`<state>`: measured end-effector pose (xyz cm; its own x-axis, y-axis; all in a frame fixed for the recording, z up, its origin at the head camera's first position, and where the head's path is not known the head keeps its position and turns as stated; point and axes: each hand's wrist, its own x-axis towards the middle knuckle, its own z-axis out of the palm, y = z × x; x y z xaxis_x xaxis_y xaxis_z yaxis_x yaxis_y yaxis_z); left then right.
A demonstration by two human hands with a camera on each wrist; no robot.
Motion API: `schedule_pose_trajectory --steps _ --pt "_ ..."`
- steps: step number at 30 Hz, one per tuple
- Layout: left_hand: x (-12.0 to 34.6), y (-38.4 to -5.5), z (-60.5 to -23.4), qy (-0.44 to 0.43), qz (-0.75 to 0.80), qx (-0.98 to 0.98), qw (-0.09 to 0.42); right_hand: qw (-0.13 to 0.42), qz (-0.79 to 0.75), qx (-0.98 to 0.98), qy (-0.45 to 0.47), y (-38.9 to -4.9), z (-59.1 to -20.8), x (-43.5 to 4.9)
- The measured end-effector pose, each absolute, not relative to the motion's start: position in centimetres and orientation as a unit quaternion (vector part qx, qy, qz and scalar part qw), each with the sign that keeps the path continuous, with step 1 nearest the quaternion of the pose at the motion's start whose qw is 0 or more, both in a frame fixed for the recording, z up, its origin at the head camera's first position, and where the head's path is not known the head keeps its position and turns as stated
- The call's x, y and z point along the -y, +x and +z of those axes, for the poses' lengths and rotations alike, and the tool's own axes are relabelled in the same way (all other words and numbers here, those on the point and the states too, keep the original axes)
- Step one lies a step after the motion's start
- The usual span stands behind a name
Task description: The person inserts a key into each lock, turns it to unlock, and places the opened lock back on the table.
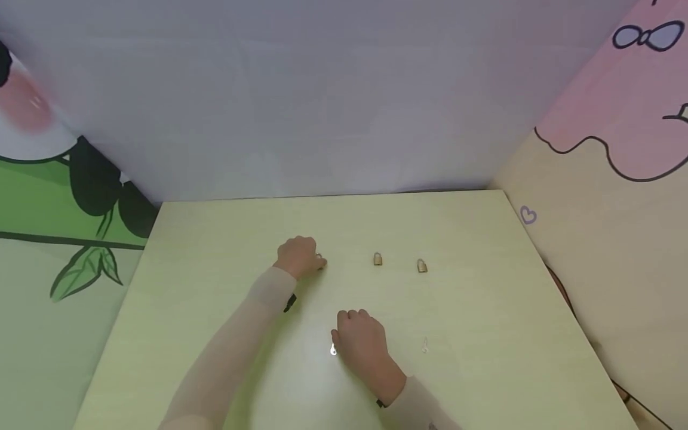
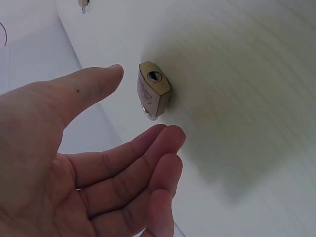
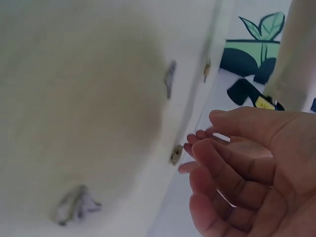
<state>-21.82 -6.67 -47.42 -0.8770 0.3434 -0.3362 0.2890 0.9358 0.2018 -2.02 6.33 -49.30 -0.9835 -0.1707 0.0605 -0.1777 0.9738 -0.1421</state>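
Observation:
My left hand (image 1: 298, 257) reaches around a small brass padlock (image 2: 154, 91) on the table. In the left wrist view the thumb and the loosely bent fingers stand apart on either side of the padlock, with a gap to it. The keyhole in its end shows. My right hand (image 1: 362, 340) hovers over the table nearer the front, beside a small silvery key (image 1: 333, 350). Its fingers are loosely curved with nothing between them in the right wrist view. There, silvery keys (image 3: 78, 205) lie blurred on the table.
Two more brass padlocks, a middle one (image 1: 378, 259) and a right one (image 1: 421, 266), sit on the pale table (image 1: 457, 227). Another key (image 1: 425, 345) lies right of my right hand. A plain wall (image 1: 322, 119) rises behind, and printed side panels (image 1: 591, 209) flank the table.

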Motion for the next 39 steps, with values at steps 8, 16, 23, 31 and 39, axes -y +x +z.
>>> schedule_pose_trajectory --steps 8,16,23,31,39 --pt "6.3 -22.3 -48.0 0.161 0.069 -0.963 0.205 -0.006 0.036 0.996 0.085 -0.9 -50.4 -5.1" --pt "6.6 -22.5 -48.2 0.166 0.072 -0.961 0.21 -0.052 0.033 0.995 0.081 -0.5 -51.1 -4.4" --pt "6.5 -22.5 -48.3 0.17 0.072 -0.961 0.207 -0.063 0.062 0.995 0.05 -0.5 -51.3 -4.3" --pt "6.6 -22.5 -48.3 0.175 0.08 -0.96 0.203 -0.051 0.063 0.996 0.036 -0.4 -51.1 -3.4" --pt "6.8 -22.5 -48.5 0.177 0.094 -0.958 0.207 -0.056 0.095 0.993 0.032 -0.4 -51.5 -3.9"
